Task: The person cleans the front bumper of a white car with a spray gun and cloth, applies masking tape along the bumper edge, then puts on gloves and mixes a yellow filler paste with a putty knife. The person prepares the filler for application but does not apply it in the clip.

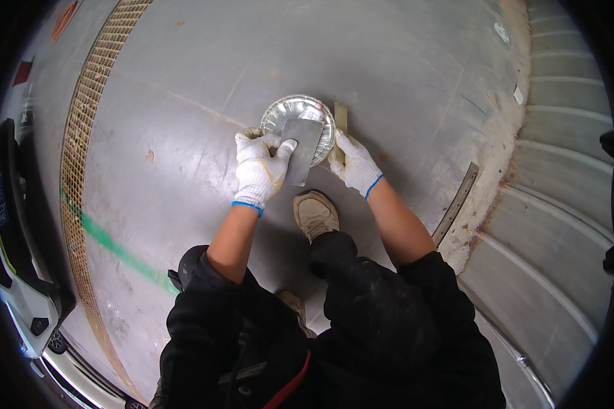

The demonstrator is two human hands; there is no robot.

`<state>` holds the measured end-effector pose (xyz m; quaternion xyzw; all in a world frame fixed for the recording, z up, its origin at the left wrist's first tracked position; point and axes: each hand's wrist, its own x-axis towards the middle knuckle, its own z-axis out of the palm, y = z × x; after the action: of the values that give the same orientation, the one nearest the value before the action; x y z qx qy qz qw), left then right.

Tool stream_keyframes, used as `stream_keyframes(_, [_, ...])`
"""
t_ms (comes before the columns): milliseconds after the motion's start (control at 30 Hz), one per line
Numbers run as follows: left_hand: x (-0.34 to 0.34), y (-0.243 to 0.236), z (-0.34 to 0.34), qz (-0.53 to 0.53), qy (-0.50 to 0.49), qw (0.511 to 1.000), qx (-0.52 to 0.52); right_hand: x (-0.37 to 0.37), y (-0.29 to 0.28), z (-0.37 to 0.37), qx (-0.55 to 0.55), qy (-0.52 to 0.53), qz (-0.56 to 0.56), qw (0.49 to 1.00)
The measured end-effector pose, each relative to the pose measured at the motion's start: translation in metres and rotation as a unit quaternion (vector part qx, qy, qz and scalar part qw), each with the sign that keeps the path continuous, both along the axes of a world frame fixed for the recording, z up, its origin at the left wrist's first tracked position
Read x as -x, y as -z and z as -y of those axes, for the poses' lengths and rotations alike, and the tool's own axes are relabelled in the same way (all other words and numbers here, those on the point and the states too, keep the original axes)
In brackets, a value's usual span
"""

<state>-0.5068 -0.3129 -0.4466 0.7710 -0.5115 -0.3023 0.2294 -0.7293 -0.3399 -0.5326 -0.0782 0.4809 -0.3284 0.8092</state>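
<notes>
My left hand (260,163), in a white knit glove with a blue cuff, is closed with its thumb pressed on a flat grey rectangular plate (304,151), which looks like a filler spreader. Beneath that plate is a round silvery dish with a ridged rim (280,111); the left fingers are at its left edge, partly hidden. Something small, pale and reddish (314,113) lies in the dish. On the dish's right side my right hand (356,163), gloved alike, closes around a narrow tan strip (341,117) whose upper end sticks out past the glove. Its lower part is hidden.
Below the dish are my beige shoes (316,215) on the grey floor. A rusty floor grating (82,129) and a green painted line (109,242) run along the left, beside a car (27,300). At right, a dark metal strip (457,204) lies near a ribbed wall (566,177).
</notes>
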Motion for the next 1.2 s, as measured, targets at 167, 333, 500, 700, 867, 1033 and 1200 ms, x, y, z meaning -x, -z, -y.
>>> stream_keyframes(167, [-0.006,-0.001,-0.003,-0.076,0.005,0.997,-0.01,0.005,0.003,-0.017,0.014,-0.012,0.05,0.999])
stream_keyframes(333, [-0.012,0.004,-0.03,-0.09,-0.001,0.996,0.025,0.007,-0.03,-0.014,0.102,0.028,-0.084,0.991])
stream_keyframes(500, [-0.017,0.022,-0.047,-0.264,-0.136,0.955,0.002,0.002,-0.068,0.003,0.169,0.011,-0.145,0.975])
stream_keyframes(700, [-0.036,0.03,-0.064,-0.215,-0.161,0.963,-0.028,-0.029,-0.102,0.023,0.242,-0.17,-0.214,0.931])
stream_keyframes(867, [-0.042,0.029,-0.074,-0.291,-0.175,0.941,0.003,-0.047,-0.121,0.028,0.289,-0.256,-0.274,0.881])
stream_keyframes(1033, [-0.052,0.028,-0.083,-0.369,-0.221,0.902,0.047,-0.061,-0.133,0.017,0.342,-0.247,-0.258,0.869])
stream_keyframes(1200, [-0.075,0.043,-0.088,-0.493,-0.246,0.834,-0.017,-0.085,-0.142,0.044,0.321,-0.351,-0.236,0.847])
